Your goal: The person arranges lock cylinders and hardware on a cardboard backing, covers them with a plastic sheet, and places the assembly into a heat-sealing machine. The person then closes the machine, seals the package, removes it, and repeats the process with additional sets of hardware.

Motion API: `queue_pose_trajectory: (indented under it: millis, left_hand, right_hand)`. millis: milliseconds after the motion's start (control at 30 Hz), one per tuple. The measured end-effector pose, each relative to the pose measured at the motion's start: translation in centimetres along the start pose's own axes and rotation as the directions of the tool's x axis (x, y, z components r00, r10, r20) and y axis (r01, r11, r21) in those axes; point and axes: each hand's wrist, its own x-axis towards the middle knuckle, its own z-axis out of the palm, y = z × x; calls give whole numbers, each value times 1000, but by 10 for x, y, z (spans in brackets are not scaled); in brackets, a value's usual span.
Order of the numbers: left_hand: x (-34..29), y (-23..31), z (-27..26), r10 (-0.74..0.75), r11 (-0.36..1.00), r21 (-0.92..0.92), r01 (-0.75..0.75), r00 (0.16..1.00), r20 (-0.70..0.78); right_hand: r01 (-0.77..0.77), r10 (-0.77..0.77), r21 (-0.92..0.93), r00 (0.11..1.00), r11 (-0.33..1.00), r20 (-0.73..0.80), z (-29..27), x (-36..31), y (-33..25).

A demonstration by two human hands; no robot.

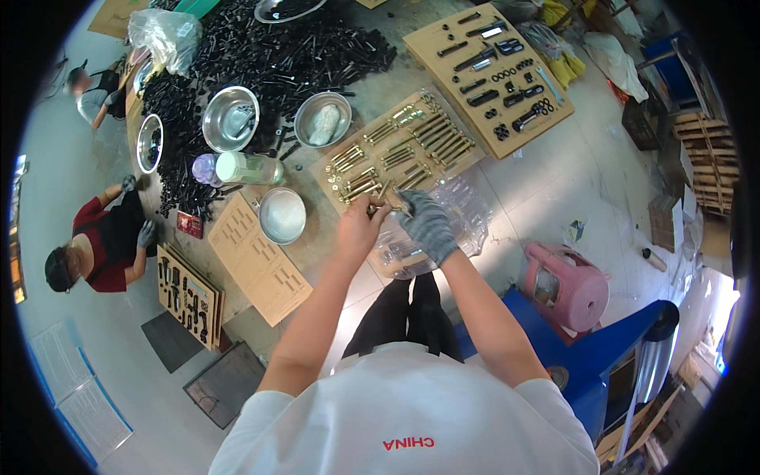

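Just in front of my body, my bare left hand (pixel 362 228) is closed in a pinch on a small gold-coloured bolt, of which only part shows between the fingertips. Close beside it, my right hand (pixel 428 226) wears a grey knit glove, its fingers curled inward; what they hold, if anything, is hidden. Both hands are at the near edge of a cardboard sheet (pixel 369 145) bearing several groups of gold-coloured bolts (pixel 443 141). Under and beside my gloved hand lies a transparent plastic blister sheet (pixel 467 212).
Black bolts (pixel 277 59) heap across the table's far left. Metal bowls (pixel 282 215) and a bottle with a pale green lid (pixel 231 167) stand left. A board of black fasteners (pixel 507 87) lies far right. A pink stool (pixel 566 286) stands right; two people work at the left.
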Motion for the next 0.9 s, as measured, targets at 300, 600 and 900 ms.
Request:
queue_pose_trajectory:
  millis: [300,600,900]
  left_hand:
    - [-23,-26,27,-19,990,143,8,997,78]
    - [-10,-29,55,63,998,22,-61,996,-61]
    - [-16,-21,75,207,978,81,-192,945,-252]
  right_hand:
    - [-318,311,46,942,947,124,44,21,16]
    - [-255,257,-161,966,953,-5,55,35,23]
    - [-744,638,414,665,524,388,40,62,58]
